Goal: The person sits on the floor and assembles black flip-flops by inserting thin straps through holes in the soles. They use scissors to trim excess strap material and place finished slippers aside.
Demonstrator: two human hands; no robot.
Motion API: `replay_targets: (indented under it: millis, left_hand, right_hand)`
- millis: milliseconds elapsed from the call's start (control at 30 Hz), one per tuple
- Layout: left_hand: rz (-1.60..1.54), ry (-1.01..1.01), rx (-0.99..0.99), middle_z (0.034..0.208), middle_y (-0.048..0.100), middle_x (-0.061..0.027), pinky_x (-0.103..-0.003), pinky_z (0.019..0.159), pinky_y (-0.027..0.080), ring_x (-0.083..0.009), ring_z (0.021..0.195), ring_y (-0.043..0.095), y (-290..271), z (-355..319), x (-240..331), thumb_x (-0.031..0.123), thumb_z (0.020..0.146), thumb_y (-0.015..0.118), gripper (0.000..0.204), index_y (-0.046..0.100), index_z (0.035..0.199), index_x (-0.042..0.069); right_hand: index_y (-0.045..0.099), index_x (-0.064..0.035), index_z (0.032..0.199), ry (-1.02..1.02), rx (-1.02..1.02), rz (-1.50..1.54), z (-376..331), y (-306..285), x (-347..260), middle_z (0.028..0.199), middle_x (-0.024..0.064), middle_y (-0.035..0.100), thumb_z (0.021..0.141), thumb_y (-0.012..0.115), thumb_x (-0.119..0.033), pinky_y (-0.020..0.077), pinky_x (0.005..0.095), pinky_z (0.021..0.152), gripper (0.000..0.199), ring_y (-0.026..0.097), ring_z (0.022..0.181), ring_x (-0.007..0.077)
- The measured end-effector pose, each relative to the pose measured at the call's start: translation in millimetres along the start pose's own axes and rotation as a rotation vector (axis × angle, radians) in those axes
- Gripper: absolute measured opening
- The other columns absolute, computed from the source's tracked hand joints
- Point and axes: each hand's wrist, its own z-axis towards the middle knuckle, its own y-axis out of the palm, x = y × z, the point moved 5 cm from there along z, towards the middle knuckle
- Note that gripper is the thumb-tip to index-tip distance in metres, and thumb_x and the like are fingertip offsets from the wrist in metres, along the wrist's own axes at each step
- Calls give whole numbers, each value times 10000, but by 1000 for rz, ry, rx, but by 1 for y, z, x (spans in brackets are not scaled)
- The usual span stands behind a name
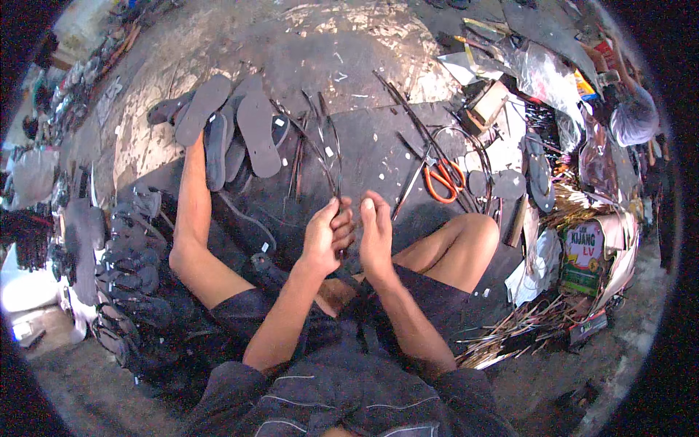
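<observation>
I sit on the floor with my legs apart. My left hand (328,234) and my right hand (376,233) meet in front of me, just above a dark mat (378,156). Both pinch the near ends of thin dark rubber strips (331,156), which run away from me over the mat. The left fingers are curled round the strips; the right thumb points up beside them. Whether the strips are joined under my fingers is hidden.
Dark sandal soles (233,127) lie heaped by my left foot. Orange-handled scissors (443,179) rest on the mat to the right. More soles and straps (124,247) are stacked at left. Plastic bags, boxes and scrap (575,240) crowd the right side.
</observation>
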Motion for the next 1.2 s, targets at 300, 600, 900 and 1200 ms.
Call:
replay_targets:
  millis: [300,600,900,1200]
  left_hand:
    - [921,530,54,809,596,-81,-384,701,487,-210,723,586,-26,-20,-31,291,1122,489,323,602,1065,-6]
    - [1314,935,80,818,747,-131,-435,749,580,-318,769,748,99,126,-48,311,771,934,492,691,1046,-18]
    - [223,118,-77,610,471,47,-284,425,342,-99,468,411,8,128,2,415,1071,593,362,658,1074,58]
    - [597,331,128,946,738,-79,-346,698,557,-164,775,692,-10,40,-8,287,1089,594,306,699,1087,-1]
  right_hand:
    - [645,22,1154,-54,-112,-109,226,-17,-95,912,124,721,1079,574,-479,538,379,671,512,699,757,227]
    - [791,-25,923,-331,83,-1579,186,-202,-90,856,193,751,826,798,-332,589,513,772,322,738,828,360]
    - [782,21,1045,-159,-100,-713,155,-152,-131,879,69,782,884,837,-334,569,307,700,394,718,789,130]
    - [778,29,1003,-279,204,-739,119,-31,12,883,212,775,787,902,-344,609,459,790,448,778,829,341]
